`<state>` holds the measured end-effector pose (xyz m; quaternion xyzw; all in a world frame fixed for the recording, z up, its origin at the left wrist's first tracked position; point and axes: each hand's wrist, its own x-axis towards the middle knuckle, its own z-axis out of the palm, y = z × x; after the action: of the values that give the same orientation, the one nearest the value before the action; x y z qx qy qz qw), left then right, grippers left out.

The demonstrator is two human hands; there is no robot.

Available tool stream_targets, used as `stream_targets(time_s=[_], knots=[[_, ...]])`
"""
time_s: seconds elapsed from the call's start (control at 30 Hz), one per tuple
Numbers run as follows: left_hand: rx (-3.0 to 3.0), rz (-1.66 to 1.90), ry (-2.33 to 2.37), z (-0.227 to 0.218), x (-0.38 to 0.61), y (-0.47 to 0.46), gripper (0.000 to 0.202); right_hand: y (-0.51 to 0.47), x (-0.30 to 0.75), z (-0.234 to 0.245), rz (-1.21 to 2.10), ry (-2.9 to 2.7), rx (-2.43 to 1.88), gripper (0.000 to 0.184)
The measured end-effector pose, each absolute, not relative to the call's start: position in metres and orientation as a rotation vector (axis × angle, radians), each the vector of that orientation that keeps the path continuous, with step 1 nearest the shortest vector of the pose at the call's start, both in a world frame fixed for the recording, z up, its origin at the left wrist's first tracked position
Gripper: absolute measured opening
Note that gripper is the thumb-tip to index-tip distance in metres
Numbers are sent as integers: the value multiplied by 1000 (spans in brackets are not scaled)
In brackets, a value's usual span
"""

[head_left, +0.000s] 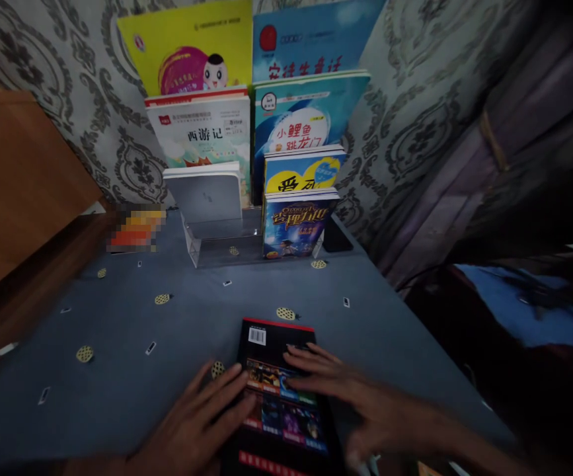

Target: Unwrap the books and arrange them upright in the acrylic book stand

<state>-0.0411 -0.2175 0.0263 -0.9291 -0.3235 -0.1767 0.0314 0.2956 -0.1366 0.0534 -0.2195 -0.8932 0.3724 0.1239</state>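
Observation:
A black book (272,344) with a red edge and a barcode lies back-up on the blue-grey tablecloth (167,344) near me. My left hand (197,423) lies open and flat, fingers spread over the book's left edge. My right hand (345,390) lies open too, its fingers stretched flat across the book's right half. Neither hand holds anything. Beyond the book stands a clear tiered rack (217,241) with several children's books upright in two columns, the front one a dark blue book (296,221).
A grey book (207,193) stands on the rack's left side. A patterned wall (415,112) rises behind. A wooden board (13,178) is at the left, a dark curtain (524,152) at the right. A blurred orange item (137,228) lies by the rack.

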Motion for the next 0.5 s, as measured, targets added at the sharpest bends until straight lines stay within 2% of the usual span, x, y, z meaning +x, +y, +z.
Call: stream_targets(time_s=[0.07, 0.17, 0.37, 0.5], knots=[[-2929, -775, -1104, 42, -41, -209, 53, -134, 299, 63, 1217, -2456, -632, 70], [-2962, -1201, -1358, 68, -36, -193, 44, -128, 299, 71, 1290, -2292, -599, 70], [-2692, -1888, -2002, 93, -10, -156, 40, -114, 282, 52, 865, -2291, -780, 38], [-2466, -2226, -2103, 89, 3, -126, 40, -96, 260, 45, 870, -2069, -892, 34]])
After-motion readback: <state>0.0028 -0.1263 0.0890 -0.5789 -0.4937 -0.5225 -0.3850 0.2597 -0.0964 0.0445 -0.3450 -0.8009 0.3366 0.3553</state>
